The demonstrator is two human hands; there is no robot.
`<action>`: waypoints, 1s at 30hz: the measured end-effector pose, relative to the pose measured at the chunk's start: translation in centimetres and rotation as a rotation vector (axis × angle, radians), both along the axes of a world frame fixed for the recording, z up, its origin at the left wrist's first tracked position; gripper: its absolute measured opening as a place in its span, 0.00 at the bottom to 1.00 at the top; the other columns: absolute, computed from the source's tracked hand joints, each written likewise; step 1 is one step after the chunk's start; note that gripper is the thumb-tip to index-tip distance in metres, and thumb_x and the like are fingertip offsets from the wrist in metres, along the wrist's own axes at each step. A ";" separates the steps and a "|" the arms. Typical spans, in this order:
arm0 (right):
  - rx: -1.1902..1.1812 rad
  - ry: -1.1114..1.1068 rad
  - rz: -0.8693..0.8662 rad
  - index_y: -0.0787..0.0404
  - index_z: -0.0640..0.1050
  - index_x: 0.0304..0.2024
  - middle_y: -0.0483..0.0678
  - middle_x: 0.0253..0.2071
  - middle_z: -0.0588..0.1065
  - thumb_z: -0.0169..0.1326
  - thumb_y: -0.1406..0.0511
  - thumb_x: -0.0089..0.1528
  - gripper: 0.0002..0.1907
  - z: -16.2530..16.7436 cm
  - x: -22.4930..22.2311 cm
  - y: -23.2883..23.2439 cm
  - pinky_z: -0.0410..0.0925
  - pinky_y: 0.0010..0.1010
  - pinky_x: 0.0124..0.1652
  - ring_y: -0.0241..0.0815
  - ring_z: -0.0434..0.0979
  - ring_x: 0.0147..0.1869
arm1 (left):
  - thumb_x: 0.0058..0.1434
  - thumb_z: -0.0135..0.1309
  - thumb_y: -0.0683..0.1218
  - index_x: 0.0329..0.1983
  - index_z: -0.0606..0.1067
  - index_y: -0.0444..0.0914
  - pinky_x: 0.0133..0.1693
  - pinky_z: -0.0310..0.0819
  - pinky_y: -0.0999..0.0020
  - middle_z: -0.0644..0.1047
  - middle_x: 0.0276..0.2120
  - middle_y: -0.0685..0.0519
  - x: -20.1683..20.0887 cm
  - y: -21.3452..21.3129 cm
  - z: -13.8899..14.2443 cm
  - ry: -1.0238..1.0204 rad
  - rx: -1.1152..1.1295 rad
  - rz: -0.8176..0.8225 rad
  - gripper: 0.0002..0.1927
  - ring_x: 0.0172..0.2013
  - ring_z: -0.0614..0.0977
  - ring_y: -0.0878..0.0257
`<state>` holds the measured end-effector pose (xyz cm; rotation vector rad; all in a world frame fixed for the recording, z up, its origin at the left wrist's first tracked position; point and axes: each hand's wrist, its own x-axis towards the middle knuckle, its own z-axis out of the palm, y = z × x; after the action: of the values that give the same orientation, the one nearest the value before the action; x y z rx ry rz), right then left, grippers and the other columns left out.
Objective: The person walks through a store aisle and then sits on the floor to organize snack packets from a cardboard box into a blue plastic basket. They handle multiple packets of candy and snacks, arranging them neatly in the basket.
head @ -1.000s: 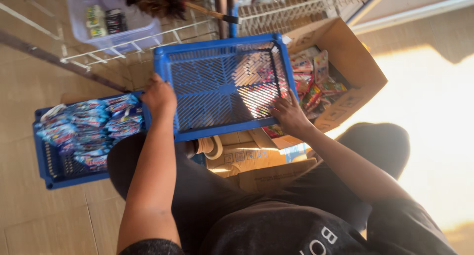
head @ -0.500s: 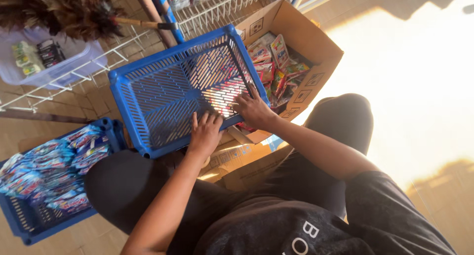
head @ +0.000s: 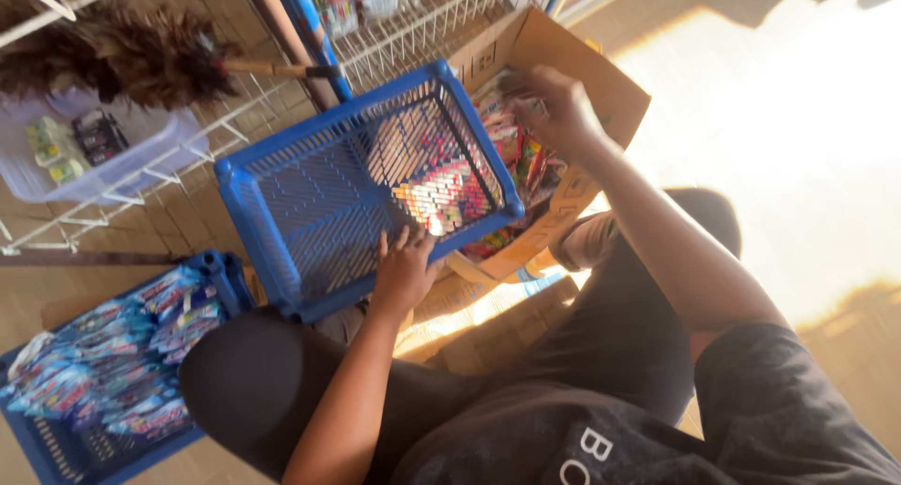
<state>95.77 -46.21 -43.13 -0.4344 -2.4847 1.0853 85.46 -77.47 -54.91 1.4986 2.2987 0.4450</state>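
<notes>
Bright red-and-multicolour packets (head: 514, 152) fill my carton (head: 601, 81) at 1 o'clock; blue packets (head: 113, 354) at 8 o'clock.

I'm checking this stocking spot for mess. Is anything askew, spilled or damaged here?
Nothing looks spilled or damaged. The empty blue basket sits tilted rather than flat, steadied at its near rim by the left hand. The right hand is at the packets in the open cardboard box. The other blue basket holds its packets tidily.
</notes>
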 end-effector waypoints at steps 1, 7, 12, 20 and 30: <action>-0.133 -0.001 -0.073 0.55 0.79 0.55 0.48 0.52 0.79 0.58 0.64 0.64 0.16 -0.5 -0.7 1.5 0.75 0.37 0.59 0.46 0.82 0.58 | 0.62 0.55 0.58 0.59 0.74 0.44 0.65 0.45 0.33 0.69 0.66 0.46 -0.1 0.1 -0.1 -0.004 0.009 0.000 0.25 0.67 0.66 0.45; 0.023 -0.467 -0.150 0.53 0.80 0.49 0.51 0.36 0.79 0.62 0.56 0.56 0.20 -8.4 -2.1 4.8 0.73 0.42 0.43 0.49 0.81 0.41 | 0.61 0.58 0.56 0.62 0.72 0.41 0.67 0.46 0.33 0.73 0.62 0.45 0.0 0.7 -1.3 -0.057 -0.044 0.002 0.28 0.67 0.68 0.47; 0.132 -0.592 -0.150 0.57 0.83 0.36 0.51 0.31 0.80 0.65 0.52 0.49 0.19 -12.8 -2.5 4.1 0.76 0.40 0.40 0.49 0.83 0.37 | 0.58 0.60 0.55 0.62 0.72 0.42 0.65 0.47 0.34 0.73 0.62 0.44 0.2 1.4 -0.8 0.004 -0.016 -0.001 0.30 0.64 0.69 0.41; 0.246 -0.678 -0.280 0.62 0.78 0.45 0.57 0.36 0.80 0.59 0.58 0.56 0.18 -15.0 -2.1 2.8 0.74 0.50 0.44 0.59 0.82 0.45 | 0.51 0.60 0.71 0.62 0.73 0.41 0.72 0.50 0.47 0.82 0.48 0.44 -1.4 3.0 1.0 -0.065 -0.250 0.104 0.42 0.52 0.83 0.55; 0.467 -0.767 -0.122 0.50 0.84 0.41 0.48 0.35 0.81 0.59 0.51 0.58 0.16 -11.1 -0.4 9.7 0.73 0.45 0.36 0.50 0.81 0.41 | 0.51 0.62 0.68 0.54 0.77 0.38 0.65 0.57 0.43 0.82 0.45 0.42 -0.5 2.3 0.6 0.026 -0.025 0.103 0.37 0.50 0.82 0.50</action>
<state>95.38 -36.46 -54.26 -0.9733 -3.1739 0.2649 84.96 -75.13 -54.36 1.3871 2.4009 0.4256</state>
